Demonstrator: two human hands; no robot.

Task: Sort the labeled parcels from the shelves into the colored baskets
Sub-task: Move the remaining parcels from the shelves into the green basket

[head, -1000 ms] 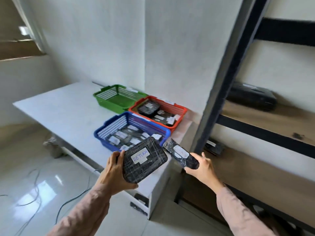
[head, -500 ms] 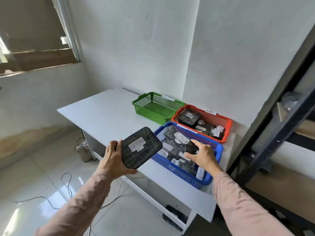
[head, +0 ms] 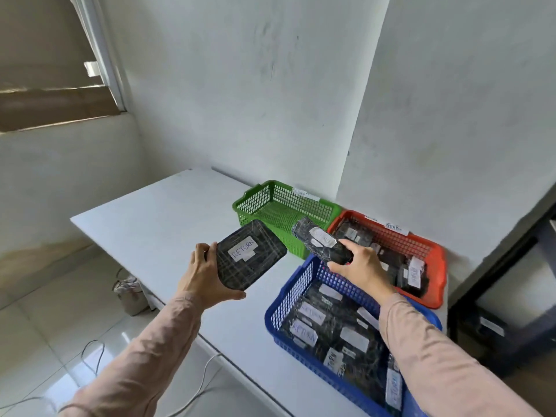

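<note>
Head camera, looking down at the white table (head: 150, 224). My left hand (head: 207, 278), centre-left of the frame, has its fingers and thumb wrapped round the near edge of a flat black parcel (head: 249, 258). The parcel is held tilted above the tabletop, and its white label reads RETURN.

Just right of centre, my right hand (head: 359, 263) grips one end of a rolled black parcel (head: 320, 243). I can't read that label. The roll hangs over the spot where the green basket (head: 255, 203) meets the far rim of the blue basket (head: 288, 293).

The blue basket, lower right, holds a heap of wrapped parcels (head: 331, 329), several marked RETURN. The red basket (head: 433, 251), right of centre against the wall, holds more labelled parcels (head: 403, 272).

A dark shelf frame (head: 511, 266) runs down the right edge. On the floor at lower left are a pale cable (head: 198, 389) and a crumpled bag (head: 129, 293) by the table.
</note>
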